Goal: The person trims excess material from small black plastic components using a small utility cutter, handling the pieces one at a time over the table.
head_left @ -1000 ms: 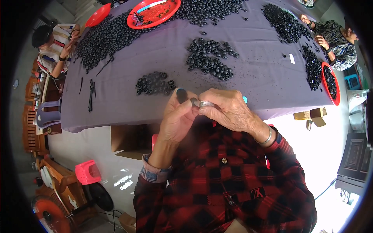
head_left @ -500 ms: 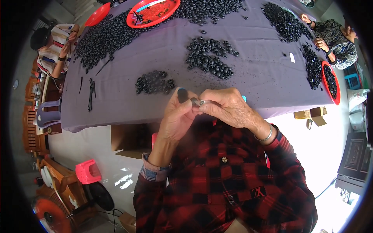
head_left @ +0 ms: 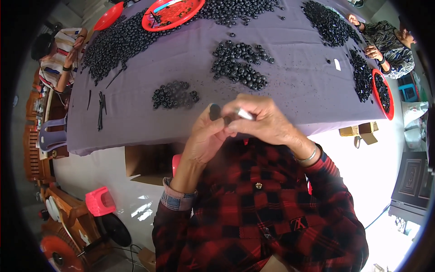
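Observation:
Just past the table's near edge, my two hands meet. My left hand (head_left: 206, 136) pinches a small dark round piece (head_left: 227, 120) between thumb and fingers; a black cover with a blue rim (head_left: 214, 111) sits on one of its fingertips. My right hand (head_left: 267, 120) is closed on a small whitish, shiny tool (head_left: 246, 114), whose kind is smeared by motion. Its fingertips are against or very near the dark piece. Beyond the hands lie a small pile of black ring-like pieces (head_left: 174, 95) at left and a larger pile of them (head_left: 240, 65) straight ahead.
A big heap of black pieces (head_left: 118, 50) covers the far left, beside a red plate (head_left: 147, 27) holding a knife-like tool. Thin black sticks (head_left: 100, 112) lie at left. At right are black slivers (head_left: 360, 75) and another red plate (head_left: 392, 109). One person sits at each side.
My right hand has turned and is blurred, so the whitish tool now shows more above its fingers. My left hand keeps its pinch. The whole view has shifted slightly.

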Tool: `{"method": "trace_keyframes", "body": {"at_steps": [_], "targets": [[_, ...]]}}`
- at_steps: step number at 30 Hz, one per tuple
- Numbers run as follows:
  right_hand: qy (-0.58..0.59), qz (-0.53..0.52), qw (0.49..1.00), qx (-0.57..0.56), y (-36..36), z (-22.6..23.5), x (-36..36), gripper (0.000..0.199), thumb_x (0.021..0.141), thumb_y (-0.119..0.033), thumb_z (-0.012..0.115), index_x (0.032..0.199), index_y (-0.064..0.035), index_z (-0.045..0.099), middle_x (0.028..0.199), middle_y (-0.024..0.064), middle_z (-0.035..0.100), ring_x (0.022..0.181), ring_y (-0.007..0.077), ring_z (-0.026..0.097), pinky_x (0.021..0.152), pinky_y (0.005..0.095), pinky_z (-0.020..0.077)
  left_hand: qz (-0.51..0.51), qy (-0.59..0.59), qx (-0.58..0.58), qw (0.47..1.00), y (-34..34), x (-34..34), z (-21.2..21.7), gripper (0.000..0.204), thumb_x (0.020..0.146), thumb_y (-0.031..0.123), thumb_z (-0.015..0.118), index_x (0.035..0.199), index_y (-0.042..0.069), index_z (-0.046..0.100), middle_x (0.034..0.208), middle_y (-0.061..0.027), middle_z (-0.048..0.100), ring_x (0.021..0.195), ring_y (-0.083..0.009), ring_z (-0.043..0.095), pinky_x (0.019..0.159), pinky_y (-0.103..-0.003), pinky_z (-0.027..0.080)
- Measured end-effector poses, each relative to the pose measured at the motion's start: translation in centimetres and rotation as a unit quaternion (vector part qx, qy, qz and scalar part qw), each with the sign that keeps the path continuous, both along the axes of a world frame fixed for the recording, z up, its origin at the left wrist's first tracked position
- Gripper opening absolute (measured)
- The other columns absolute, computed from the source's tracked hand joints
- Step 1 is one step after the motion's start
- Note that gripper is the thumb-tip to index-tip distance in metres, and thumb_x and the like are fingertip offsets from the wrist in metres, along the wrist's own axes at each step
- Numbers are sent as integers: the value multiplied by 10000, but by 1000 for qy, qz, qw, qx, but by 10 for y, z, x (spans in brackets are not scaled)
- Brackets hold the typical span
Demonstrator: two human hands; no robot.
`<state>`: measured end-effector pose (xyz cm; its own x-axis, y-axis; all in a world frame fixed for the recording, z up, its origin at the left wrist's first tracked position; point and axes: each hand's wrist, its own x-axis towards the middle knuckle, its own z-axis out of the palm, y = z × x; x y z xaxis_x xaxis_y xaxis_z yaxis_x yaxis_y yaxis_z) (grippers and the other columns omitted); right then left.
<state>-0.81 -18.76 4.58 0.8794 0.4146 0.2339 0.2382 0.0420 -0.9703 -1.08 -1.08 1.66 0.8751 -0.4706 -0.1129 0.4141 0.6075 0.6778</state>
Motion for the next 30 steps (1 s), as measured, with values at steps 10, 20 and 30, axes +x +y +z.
{"method": "trace_keyframes", "body": {"at_steps": [10,20,30], "targets": [[-142,-136,929,-313,-5,7,55,152,822,-118,656,811,24,603,709,164,574,646,263,601,608,385,446,166,-219,472,838,32,8,-1,183,784,49,741,797,21,560,708,0,586,642,-87,507,605,-245,439],[-285,-67,810,-508,22,-19,127,115,743,-100,678,846,-68,638,873,122,607,839,352,633,736,460,521,300,-304,634,644,48,51,-29,331,728,148,788,739,-8,497,655,-109,612,566,-202,555,556,-343,453],[-224,-132,898,-355,18,8,97,138,705,-85,631,823,-18,613,734,156,608,689,358,601,628,427,477,393,-373,639,546,40,86,-30,348,724,198,790,746,3,502,649,-132,568,590,-285,578,583,-396,452]]}}
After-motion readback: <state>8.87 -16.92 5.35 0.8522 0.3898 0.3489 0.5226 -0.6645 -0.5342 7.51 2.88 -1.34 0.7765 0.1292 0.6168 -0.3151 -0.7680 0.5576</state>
